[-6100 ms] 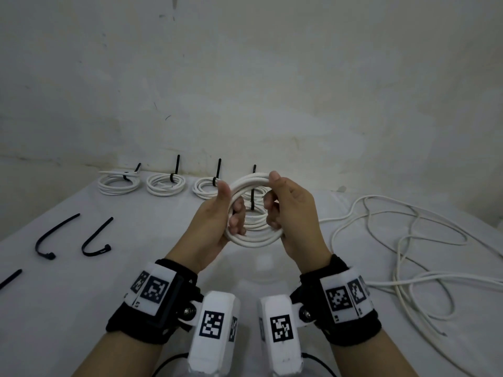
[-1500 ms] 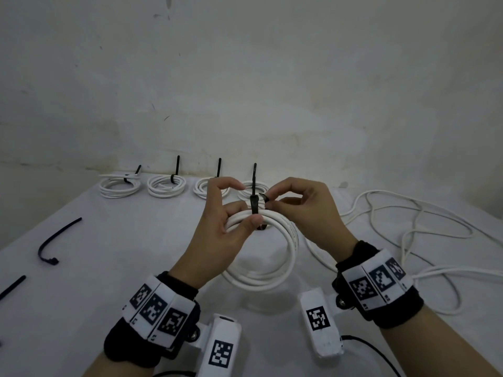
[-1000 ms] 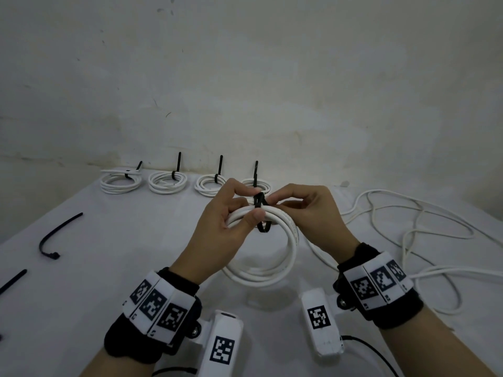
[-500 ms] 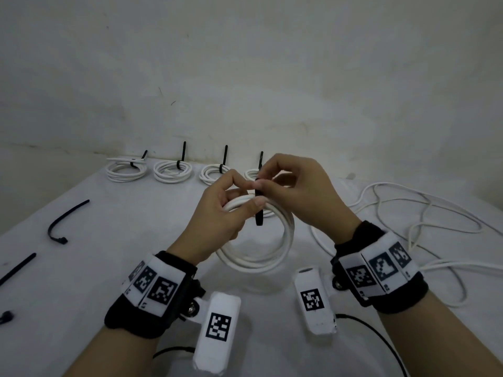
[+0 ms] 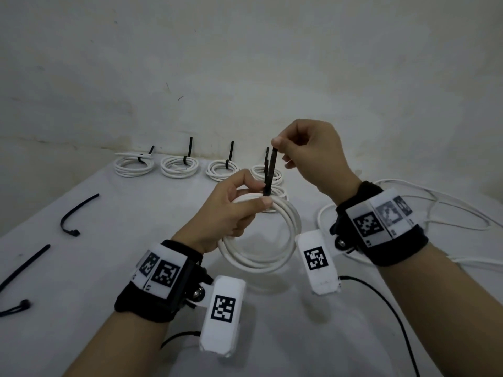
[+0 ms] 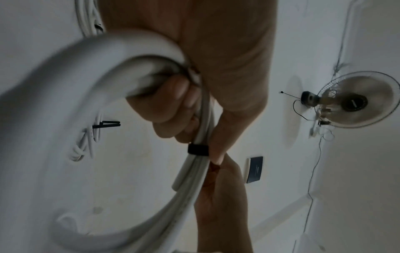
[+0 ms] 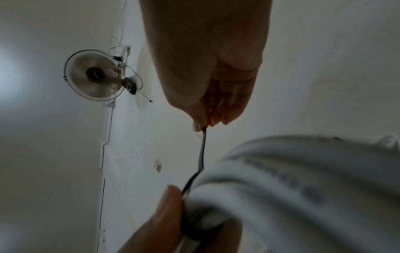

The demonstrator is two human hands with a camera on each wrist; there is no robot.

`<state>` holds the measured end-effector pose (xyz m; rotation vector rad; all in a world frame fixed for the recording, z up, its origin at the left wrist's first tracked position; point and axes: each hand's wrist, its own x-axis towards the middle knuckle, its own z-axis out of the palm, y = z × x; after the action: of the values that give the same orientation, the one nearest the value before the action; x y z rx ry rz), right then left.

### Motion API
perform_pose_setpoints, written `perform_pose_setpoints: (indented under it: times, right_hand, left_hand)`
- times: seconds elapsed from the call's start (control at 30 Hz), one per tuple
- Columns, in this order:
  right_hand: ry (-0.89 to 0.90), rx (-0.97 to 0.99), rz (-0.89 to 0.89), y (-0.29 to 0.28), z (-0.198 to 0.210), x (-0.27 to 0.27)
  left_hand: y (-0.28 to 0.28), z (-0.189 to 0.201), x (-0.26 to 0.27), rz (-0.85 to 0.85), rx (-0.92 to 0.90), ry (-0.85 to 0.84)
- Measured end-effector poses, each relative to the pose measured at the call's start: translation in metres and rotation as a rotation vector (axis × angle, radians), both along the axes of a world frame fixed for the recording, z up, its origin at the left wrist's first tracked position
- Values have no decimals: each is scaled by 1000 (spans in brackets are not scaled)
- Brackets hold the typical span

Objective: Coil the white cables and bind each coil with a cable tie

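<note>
- Your left hand [image 5: 231,213] holds the white cable coil [image 5: 261,238] above the middle of the tabletop [image 5: 89,268], thumb and fingers curled around the top of the bundle.
- Your right hand [image 5: 310,156] pinches the free tail of the black cable tie [image 5: 270,172] between thumb and fingertip, the tail standing upright above the coil.
- The left wrist view alone shows the tie's band [image 6: 198,149] wrapped around the strands just past your fingers [image 6: 171,106], and a cut cable end beside it.
- The right wrist view shows the tail [image 7: 202,154] running from your pinching fingertips [image 7: 200,123] down to the coil; a wall fan [image 7: 95,75] appears only in the wrist views.
- Only the head view shows four bound coils [image 5: 179,165] in a row along the far edge, loose ties [image 5: 76,213] near the left edge, and uncoiled cable [image 5: 449,213] towards the right edge.
</note>
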<state>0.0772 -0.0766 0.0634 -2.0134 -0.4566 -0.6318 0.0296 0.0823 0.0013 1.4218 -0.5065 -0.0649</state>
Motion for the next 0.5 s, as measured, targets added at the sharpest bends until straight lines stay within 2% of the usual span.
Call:
perform_pose_setpoints:
  times: [0.1,0.17,0.27,0.33,0.4,0.5]
  right_hand:
    - [-7,70,-22,-1,-7,2]
    - [37,112,55,-3,-13,-2]
    - [135,-67,205,-7,-34,-14]
    - [165,-115,289,-4,-47,-25]
    - [152,-21,315,-1,-53,-29]
    - [100,80,226,1,-54,-26]
  left_hand:
    - [1,-2,3,91,42,-21]
    - [1,-4,6,139,33,-24]
    - [1,-4,12,211,-101,31]
    - [4,-1,15,189,-246,148]
    - [8,1,15,116,-372,265]
    - [7,-2,16,56,-316,270]
